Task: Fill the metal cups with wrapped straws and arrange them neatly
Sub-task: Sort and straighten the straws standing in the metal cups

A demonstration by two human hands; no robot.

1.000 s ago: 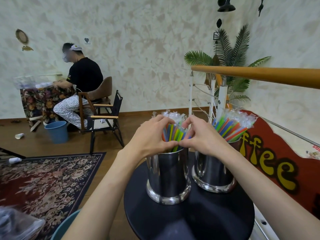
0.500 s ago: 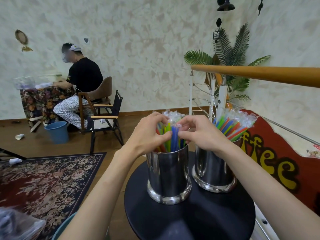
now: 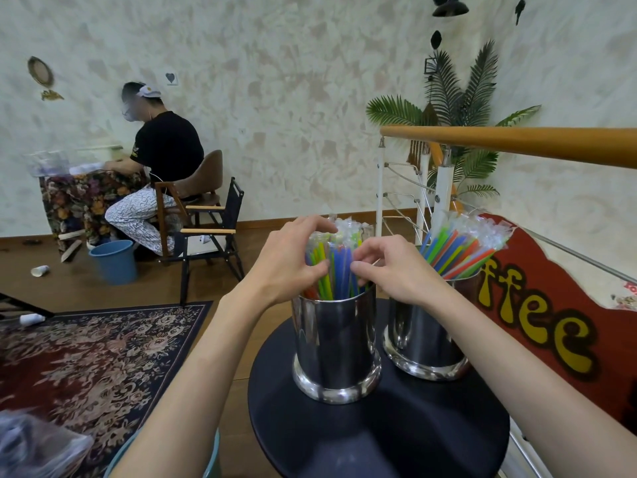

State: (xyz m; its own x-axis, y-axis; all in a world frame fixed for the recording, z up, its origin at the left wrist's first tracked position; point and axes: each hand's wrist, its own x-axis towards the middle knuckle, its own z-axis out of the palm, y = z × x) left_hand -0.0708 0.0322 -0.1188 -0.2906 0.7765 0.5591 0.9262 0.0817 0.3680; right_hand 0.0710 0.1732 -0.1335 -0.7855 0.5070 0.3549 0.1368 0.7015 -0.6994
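- A bundle of wrapped straws (image 3: pixel 332 267) is seen standing upright in the near metal cup (image 3: pixel 336 343), which is set on a round black table (image 3: pixel 379 432).
- The bundle is clasped from the left by the left hand (image 3: pixel 287 260), fingers curled over the clear wrapper tops and thumb pressed against the straw shafts.
- The same bundle is pinched from the right by the right hand (image 3: pixel 393 267), fingers bent around the straws just above the cup's rim; the two thumbs are nearly met in front.
- A second metal cup (image 3: pixel 425 339) is placed just beside the first, to its right, and is filled with more wrapped straws (image 3: pixel 462 246) fanned and tilted to the right.
- A red sign (image 3: pixel 551 305) with yellow letters is seen behind the table, under a wooden handrail (image 3: pixel 517 143).
- A patterned rug (image 3: pixel 86 357) is laid on the floor at left; beyond it, a seated person (image 3: pixel 158 174), a blue bucket (image 3: pixel 113 260) and a folding chair (image 3: pixel 210 236) are found well apart from the table.
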